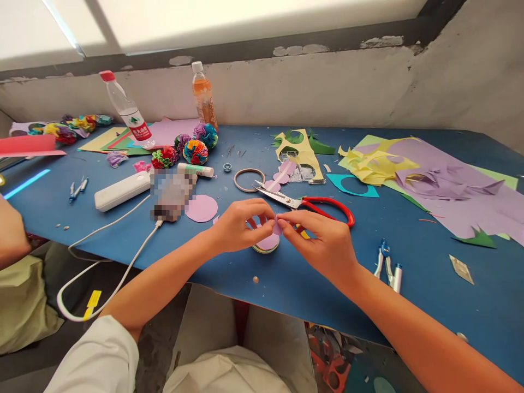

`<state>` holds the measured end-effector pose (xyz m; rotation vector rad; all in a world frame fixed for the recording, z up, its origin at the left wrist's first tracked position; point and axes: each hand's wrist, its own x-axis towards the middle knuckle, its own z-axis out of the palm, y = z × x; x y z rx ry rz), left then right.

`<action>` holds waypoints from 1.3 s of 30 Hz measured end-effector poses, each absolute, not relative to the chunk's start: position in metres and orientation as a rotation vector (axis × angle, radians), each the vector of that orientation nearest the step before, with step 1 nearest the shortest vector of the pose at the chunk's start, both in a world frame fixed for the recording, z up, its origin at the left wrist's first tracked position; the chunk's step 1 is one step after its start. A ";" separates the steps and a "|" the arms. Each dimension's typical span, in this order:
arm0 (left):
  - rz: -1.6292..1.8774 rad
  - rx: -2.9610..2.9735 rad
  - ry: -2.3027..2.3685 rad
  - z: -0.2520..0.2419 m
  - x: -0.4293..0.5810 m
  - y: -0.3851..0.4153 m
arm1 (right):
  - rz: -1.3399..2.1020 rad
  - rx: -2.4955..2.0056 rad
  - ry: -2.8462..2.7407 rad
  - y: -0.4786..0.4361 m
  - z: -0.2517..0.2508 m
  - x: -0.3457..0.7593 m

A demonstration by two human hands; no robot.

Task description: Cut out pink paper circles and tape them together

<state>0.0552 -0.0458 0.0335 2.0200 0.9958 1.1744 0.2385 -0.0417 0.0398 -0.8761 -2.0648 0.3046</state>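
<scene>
Both my hands meet over the front middle of the blue table (286,278). My left hand (239,225) and my right hand (323,240) pinch a small folded piece of purple paper (277,226) between their fingertips. Under them lies a purple paper disc (268,243) on a small stack with a coloured rim. Red-handled scissors (311,204) lie just behind my right hand, blades pointing left. Another purple paper circle (201,208) rests to the left of my left hand.
Coloured paper balls (195,152), a glue stick (196,170), a ring (249,180), two bottles (130,113), a white power bank (121,191) with cable and paper scraps (434,174) cover the table. A compass (388,267) lies right. Another person's arm (10,234) is at left.
</scene>
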 end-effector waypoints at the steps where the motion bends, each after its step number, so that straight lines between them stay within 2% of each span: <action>1: 1.169 2.041 0.986 0.033 0.055 -0.046 | 0.328 -0.880 -2.064 -0.042 0.040 0.238; 9: 1.047 2.177 0.923 0.033 0.050 -0.045 | 0.614 -0.958 -2.046 -0.042 0.044 0.238; 21: 1.036 2.202 0.844 0.037 0.047 -0.046 | 0.814 -0.947 -2.033 -0.041 0.050 0.240; 39: 1.052 2.334 0.807 0.031 0.048 -0.045 | 0.923 -1.079 -1.942 -0.044 0.050 0.239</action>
